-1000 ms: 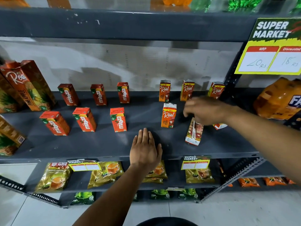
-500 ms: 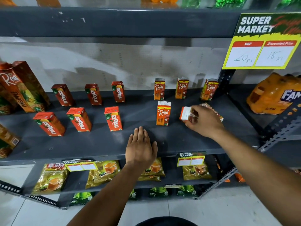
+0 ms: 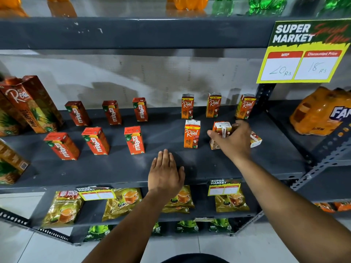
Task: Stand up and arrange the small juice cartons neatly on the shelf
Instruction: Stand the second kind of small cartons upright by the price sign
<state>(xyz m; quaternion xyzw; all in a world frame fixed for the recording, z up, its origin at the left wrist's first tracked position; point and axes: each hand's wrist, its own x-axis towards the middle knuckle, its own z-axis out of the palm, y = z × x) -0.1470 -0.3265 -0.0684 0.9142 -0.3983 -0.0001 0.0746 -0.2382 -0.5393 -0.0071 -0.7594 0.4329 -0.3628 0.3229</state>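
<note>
On the grey shelf (image 3: 114, 168) stand two rows of red Maaza cartons (image 3: 134, 139) on the left and orange Real cartons (image 3: 187, 108) on the right. One Real carton (image 3: 191, 133) stands upright in the front row. Just right of it, my right hand (image 3: 233, 141) is closed around another small Real carton (image 3: 221, 130), held nearly upright with its base at the shelf. A further small carton (image 3: 256, 140) lies on its side behind that hand, partly hidden. My left hand (image 3: 165, 175) rests flat, palm down, on the shelf's front edge.
Tall Real pineapple cartons (image 3: 32, 105) stand at the far left. A Fanta bottle pack (image 3: 321, 111) sits on the shelf to the right. A yellow price sign (image 3: 302, 63) hangs above. Tea packets (image 3: 121, 202) lie on the shelf below. Bottles line the top shelf.
My right hand has lifted the small Real carton off its side, turned it upright and brought it down beside the front-row Real carton. My left hand has stayed flat on the shelf edge.
</note>
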